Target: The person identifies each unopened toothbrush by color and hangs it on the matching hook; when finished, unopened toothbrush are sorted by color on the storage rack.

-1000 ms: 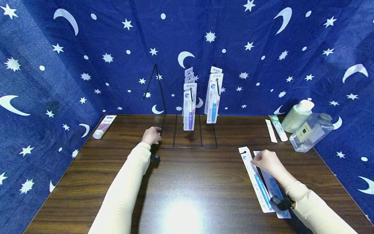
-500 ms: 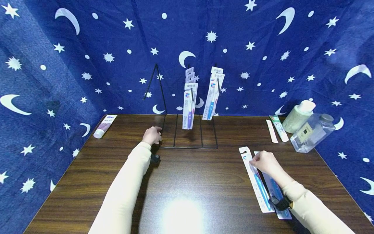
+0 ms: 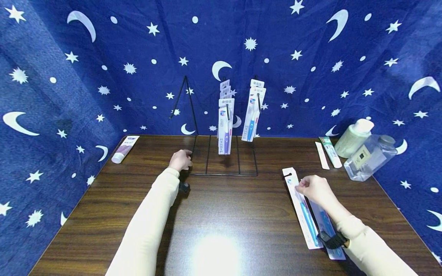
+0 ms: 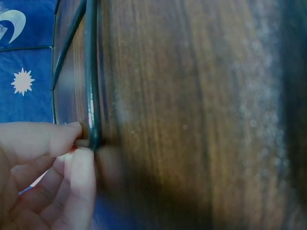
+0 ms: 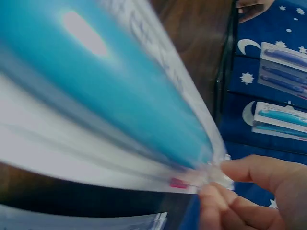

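A dark blue cloth (image 3: 310,96) printed with white moons and stars hangs behind and on both sides of a dark wood-grain bench (image 3: 221,214), which shows a bright glare spot near its front edge.

At the back middle of the bench stands a black wire rack (image 3: 222,161) with a flat wire base. Packaged toothbrushes hang from its hooks: a purple-brush stack (image 3: 225,126) on the left hook and a blue-brush stack (image 3: 253,115) on the right hook.

At the far right lie a clear bottle (image 3: 369,157) and a pale green bottle (image 3: 353,138), both tipped against the cloth, with a green-and-white tube (image 3: 330,151) and a thin white packet (image 3: 322,155) just beside them. A white and purple tube (image 3: 125,149) lies at the far left corner.

The left hand (image 3: 180,160) rests at the rack's front left corner; in the left wrist view its thumb and fingers (image 4: 72,158) pinch the base wire. The right hand (image 3: 312,188) pinches the upper end of a blue toothbrush pack (image 3: 301,209), which lies at the right front of the bench; a second blue pack (image 3: 326,226) lies under the forearm just beside it.

Compared with half a second ago, the pinched pack's top end sits farther toward the rack, and the hanging blue-brush stack has swung a little; the left hand has stayed put.
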The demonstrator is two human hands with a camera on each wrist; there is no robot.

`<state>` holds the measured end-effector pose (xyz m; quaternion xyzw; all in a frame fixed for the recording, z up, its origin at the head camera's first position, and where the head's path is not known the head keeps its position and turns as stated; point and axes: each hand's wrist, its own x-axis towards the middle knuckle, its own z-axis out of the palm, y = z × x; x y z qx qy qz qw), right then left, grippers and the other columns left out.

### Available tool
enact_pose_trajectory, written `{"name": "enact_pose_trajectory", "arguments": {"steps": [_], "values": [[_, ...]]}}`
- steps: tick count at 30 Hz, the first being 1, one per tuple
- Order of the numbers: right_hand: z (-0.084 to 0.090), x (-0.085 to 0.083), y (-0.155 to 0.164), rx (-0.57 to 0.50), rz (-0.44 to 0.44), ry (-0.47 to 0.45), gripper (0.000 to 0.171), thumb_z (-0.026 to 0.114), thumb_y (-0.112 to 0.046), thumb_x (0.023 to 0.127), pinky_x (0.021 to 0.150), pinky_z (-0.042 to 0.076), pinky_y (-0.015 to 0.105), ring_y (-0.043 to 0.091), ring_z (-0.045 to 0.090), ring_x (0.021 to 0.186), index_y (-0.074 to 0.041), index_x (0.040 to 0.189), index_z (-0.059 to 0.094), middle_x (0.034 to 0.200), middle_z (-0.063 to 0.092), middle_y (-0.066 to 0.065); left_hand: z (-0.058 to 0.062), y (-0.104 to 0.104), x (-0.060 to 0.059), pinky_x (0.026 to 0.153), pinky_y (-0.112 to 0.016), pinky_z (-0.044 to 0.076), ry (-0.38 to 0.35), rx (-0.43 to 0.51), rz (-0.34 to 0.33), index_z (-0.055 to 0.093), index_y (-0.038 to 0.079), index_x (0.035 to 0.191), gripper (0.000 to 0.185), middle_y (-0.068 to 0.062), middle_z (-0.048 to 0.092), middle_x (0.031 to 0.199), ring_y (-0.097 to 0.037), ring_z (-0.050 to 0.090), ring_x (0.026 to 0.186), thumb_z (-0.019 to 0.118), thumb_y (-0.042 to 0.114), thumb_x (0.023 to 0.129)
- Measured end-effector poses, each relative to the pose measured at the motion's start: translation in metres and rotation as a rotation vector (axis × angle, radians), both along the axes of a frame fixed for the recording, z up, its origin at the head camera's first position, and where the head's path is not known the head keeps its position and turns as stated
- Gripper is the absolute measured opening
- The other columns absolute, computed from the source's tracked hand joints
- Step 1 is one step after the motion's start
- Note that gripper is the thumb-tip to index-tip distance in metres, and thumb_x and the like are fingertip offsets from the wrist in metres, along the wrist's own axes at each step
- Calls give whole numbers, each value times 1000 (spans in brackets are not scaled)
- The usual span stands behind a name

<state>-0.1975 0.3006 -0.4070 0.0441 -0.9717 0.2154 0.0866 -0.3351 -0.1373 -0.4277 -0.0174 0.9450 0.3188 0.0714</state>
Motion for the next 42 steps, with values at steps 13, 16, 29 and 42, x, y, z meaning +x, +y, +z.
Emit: {"name": "enact_pose_trajectory", "arguments": {"steps": [13,16,29,42], "values": [[27,10,-15,-148,-88,375,10,73,-14,76,49,38,14,-7,47,54,-5,77,71,63,66,3,2,-2,2,57,-21,55,3,-16,0,58,0,127,52,-9,64,94,-5,59,53,62,-3,75],[34,15,-21,-208,-115,427,9,73,-13,77,51,36,7,-13,45,55,-4,79,72,65,66,5,4,-2,3,56,-20,55,6,-8,-1,58,0,127,52,-11,65,97,-5,58,52,63,-2,75],[67,9,-64,-449,-72,597,11,74,-7,76,54,41,3,-14,51,56,0,83,71,68,57,-25,3,-6,5,51,-19,54,21,9,-4,57,-2,127,52,-14,66,99,-4,58,51,62,-1,75],[88,-10,-107,-546,-6,649,12,72,-8,79,54,43,6,-9,52,58,1,87,72,68,66,9,1,0,4,51,-19,54,13,41,0,57,-2,127,54,-10,65,92,-4,57,50,61,-5,73]]}}
